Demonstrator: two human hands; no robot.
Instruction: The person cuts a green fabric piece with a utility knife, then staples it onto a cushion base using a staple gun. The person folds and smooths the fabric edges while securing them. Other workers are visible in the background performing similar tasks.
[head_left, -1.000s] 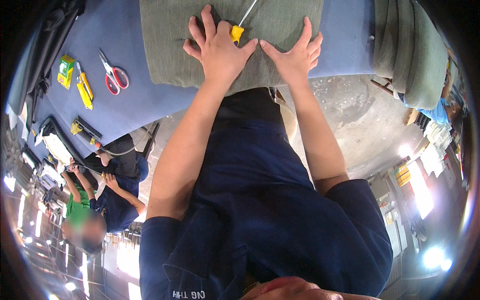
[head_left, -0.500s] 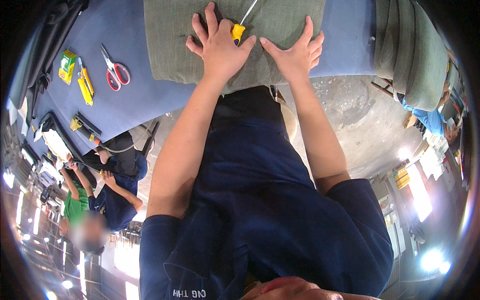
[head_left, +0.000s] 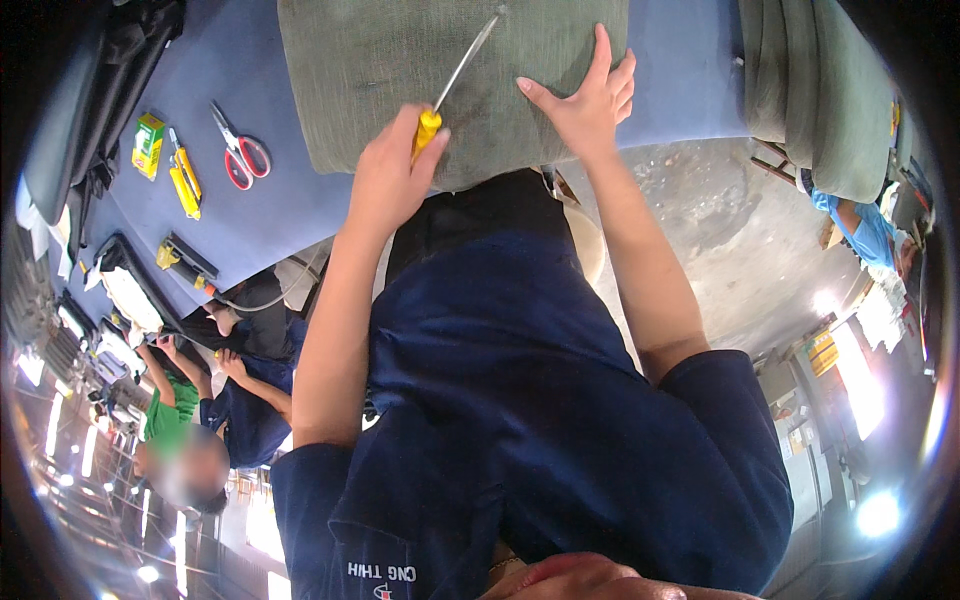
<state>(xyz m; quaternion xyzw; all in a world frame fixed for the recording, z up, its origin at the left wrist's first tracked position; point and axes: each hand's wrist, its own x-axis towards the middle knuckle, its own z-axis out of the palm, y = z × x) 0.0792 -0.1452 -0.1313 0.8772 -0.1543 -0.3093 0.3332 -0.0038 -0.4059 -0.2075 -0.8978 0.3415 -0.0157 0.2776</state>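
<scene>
Head view, only one: left hand (head_left: 392,175) is fisted round the yellow handle of a screwdriver (head_left: 455,85), thumb on top; most of the handle is hidden inside the fist, just a yellow bit shows. Metal shaft runs up and right over the grey-green cushion (head_left: 380,75), tip near the cushion's top edge, can't tell if it's touching the fabric or stuck in. Right hand (head_left: 585,105) lies flat, fingers spread, palm down on the cushion's lower right part, holding nothing. Cushion sits on the blue table (head_left: 300,205) with its near edge hanging towards the person's body; its top is cut off by the frame. On the table to the left, well apart from the hands: red-handled scissors (head_left: 238,150), yellow utility knife (head_left: 184,180), small green-yellow box (head_left: 149,145). Further left near the table edge, a black-and-yellow tool (head_left: 183,262) with a hose; type hard to make out. More grey-green cushions (head_left: 820,85) stacked at right, partly cut off. Another person (head_left: 190,440) in the lower left, small and distorted by the lens.
</scene>
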